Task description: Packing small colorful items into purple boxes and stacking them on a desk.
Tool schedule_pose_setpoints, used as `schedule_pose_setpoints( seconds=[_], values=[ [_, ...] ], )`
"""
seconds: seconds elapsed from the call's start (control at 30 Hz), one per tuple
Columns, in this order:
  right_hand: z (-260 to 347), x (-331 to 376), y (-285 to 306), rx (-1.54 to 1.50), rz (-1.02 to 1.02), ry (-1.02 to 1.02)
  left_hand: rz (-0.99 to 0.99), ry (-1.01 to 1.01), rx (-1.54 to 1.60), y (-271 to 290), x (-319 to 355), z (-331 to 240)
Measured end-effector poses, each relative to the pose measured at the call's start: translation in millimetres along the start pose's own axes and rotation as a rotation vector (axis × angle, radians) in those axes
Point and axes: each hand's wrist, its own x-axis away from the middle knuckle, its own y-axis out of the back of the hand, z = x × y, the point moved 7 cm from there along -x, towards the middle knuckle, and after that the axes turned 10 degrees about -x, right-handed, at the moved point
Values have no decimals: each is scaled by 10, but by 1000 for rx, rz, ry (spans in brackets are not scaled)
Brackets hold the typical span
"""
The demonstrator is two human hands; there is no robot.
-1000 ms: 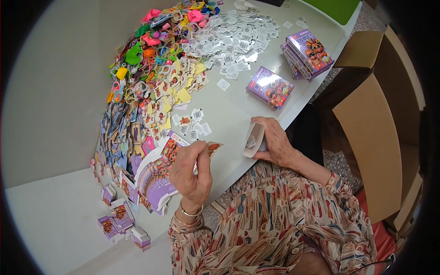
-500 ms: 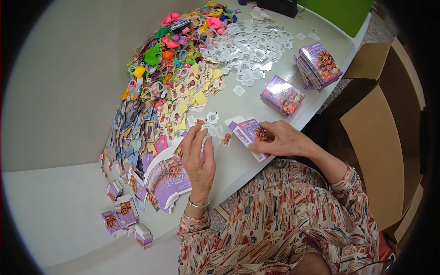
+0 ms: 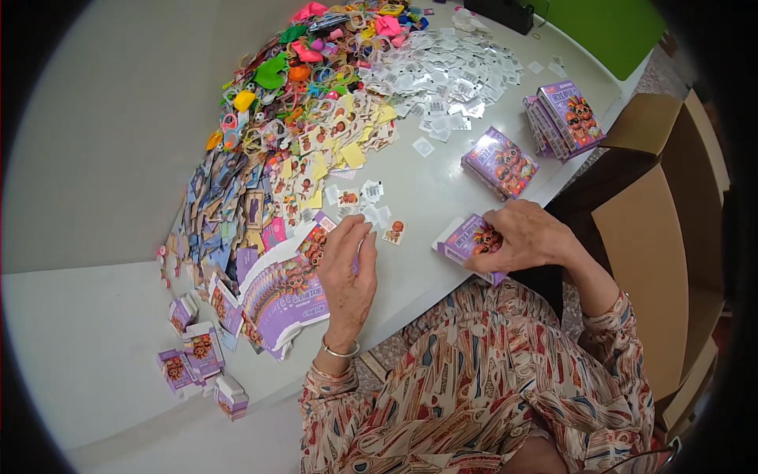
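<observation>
Right hand (image 3: 535, 235) in play here, its fingers clamped around a purple, picture-printed rectangular cardboard box (image 3: 466, 237) above the counter (image 3: 418, 276) close to its near edge; whether the box touches the surface cannot be told. Over on the other side, the left hand (image 3: 346, 276), fingers loosely bent and apart, nothing visible in them, just beside a fan of flat purple-and-white printed cartons (image 3: 276, 304) at its eight to nine o'clock; contact there cannot be told.

At the held box's nine o'clock lies a small white card with a brown cartoon figure (image 3: 394, 231). Towards twelve to one o'clock, a closed purple box (image 3: 501, 162), and past it at one o'clock, a stack of purple boxes (image 3: 572, 118). From the left hand, twelve o'clock brings a heap of bright plastic toys (image 3: 300, 75); one o'clock, a spread of small white square packets (image 3: 450, 71).
</observation>
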Motion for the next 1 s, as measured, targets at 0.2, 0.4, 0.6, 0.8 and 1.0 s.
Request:
schedule_pose_setpoints(
  seconds=[0.2, 0.4, 0.6, 0.8, 1.0],
  values=[
    [222, 120, -1, 236, -178, 175, -8, -73, 35, -59, -41, -94],
    [330, 47, -86, 395, -96, 250, -10, -63, 33, -57, -56, -110],
    [417, 118, 91, 414, -160, 255, 15, -59, 40, -101, -18, -8],
    [-40, 250, -91, 275, -123, 99, 156, -118, 2, -486, -4, -52],
    [-218, 427, -137, 218, -195, 119, 231, -208, -83, -902, -80, -199]
  ],
)
